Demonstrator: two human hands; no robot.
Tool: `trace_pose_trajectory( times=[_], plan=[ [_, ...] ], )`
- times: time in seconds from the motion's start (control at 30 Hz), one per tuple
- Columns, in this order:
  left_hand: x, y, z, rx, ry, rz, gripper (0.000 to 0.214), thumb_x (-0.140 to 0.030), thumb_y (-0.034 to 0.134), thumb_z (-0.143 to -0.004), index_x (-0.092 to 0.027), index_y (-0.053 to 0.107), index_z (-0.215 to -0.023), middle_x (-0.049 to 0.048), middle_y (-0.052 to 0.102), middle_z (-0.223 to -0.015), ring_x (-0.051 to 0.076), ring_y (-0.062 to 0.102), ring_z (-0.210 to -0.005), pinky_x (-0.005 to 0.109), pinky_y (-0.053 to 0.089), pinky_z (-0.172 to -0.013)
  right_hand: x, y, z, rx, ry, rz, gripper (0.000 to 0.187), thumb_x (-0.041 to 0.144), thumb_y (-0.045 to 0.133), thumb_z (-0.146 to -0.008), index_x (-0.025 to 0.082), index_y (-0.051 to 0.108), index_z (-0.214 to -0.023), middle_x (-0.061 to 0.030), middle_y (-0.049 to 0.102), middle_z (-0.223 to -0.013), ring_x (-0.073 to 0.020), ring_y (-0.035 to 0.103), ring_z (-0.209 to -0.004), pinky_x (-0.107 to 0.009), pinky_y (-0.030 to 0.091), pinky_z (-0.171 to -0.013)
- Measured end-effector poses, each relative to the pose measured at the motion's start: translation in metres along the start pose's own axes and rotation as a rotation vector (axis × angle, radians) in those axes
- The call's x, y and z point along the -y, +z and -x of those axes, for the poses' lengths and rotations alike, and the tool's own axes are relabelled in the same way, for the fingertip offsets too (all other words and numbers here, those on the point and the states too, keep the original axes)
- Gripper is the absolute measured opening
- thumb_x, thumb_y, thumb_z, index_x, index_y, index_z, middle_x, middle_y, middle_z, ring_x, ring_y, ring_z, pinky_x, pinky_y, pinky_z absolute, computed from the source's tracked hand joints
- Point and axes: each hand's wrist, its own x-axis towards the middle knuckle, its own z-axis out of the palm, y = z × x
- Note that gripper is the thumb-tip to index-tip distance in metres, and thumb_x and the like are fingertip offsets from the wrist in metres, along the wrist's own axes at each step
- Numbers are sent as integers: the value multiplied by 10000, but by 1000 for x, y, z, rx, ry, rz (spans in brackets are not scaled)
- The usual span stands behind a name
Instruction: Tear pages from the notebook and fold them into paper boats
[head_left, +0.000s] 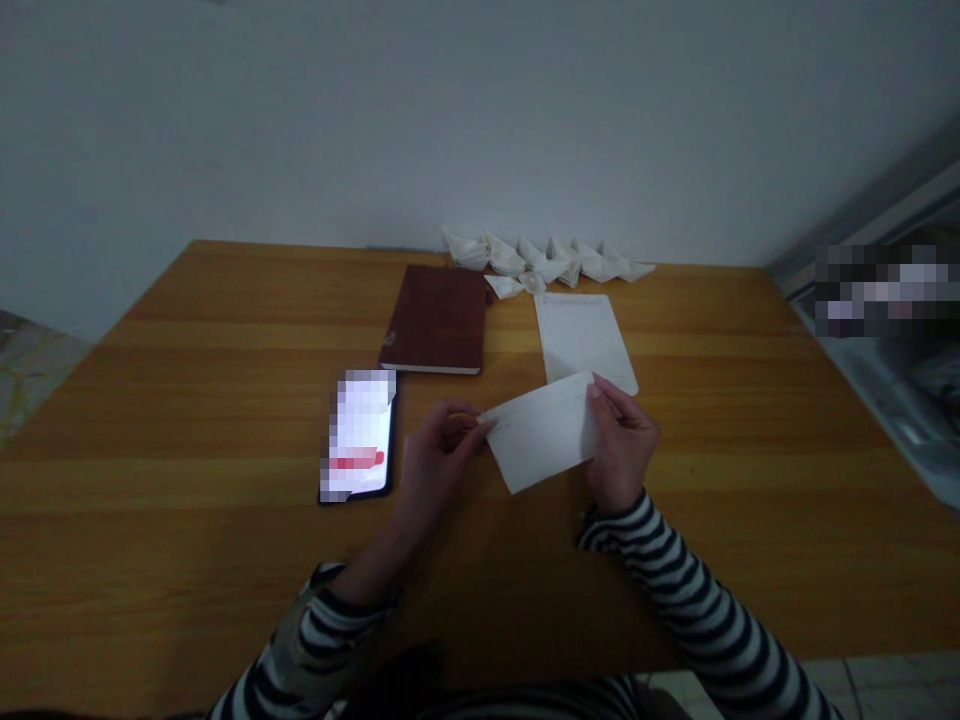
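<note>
I hold a folded white sheet of paper (541,432) just above the wooden table (187,400), tilted with its right end higher. My left hand (442,455) pinches its left end, fingers closed. On the right end my right hand (622,440) grips the upper corner, also closed. Both wrists wear black-and-white striped sleeves. A second white lined sheet (581,335) lies flat just beyond the held one.
A phone (358,435) with a lit screen lies left of my left hand. A brown notebook (439,318) lies behind it. Several folded white paper shapes (544,262) line the table's far edge by the wall. A grey ledge runs at the right.
</note>
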Motion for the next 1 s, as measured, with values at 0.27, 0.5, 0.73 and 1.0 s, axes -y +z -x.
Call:
trace_pose_trajectory(
  times=[0.27, 0.5, 0.73, 1.0],
  plan=[
    [-3, -1, 3, -35, 21, -150, 245, -393, 777, -778, -195, 634, -795, 2, 731, -763, 153, 712, -693, 232, 569, -627, -3, -2, 1, 15, -42, 52, 290, 390, 754, -796, 188, 784, -1001, -87, 796, -948, -222, 736, -855, -425, 596, -831],
    [-13, 4, 1, -46, -188, 111, 353, -392, 824, -711, -190, 535, -703, -4, 739, -670, 150, 712, -636, 245, 571, -617, 2, -1, 4, 33, -77, 102, 255, 374, 726, -828, 188, 785, -992, -86, 796, -944, -222, 736, -832, -409, 594, -801],
    [-4, 5, -1, -90, -183, 154, 369, -334, 861, -651, -183, 528, -692, 1, 748, -666, 146, 718, -629, 219, 547, -590, -2, 0, 4, 16, 3, -6, 258, 372, 777, -773, 186, 780, -952, -76, 792, -903, -199, 728, -780, -388, 592, -789],
    [-13, 0, -2, -54, -173, 169, 519, -308, 856, -668, -233, 460, -993, -13, 778, -706, 199, 766, -707, 259, 594, -647, 20, -11, -17, 422, -197, 238, 474, 349, 767, -792, 270, 654, -1246, -80, 703, -1250, -248, 652, -1152, -471, 521, -993]
  ],
)
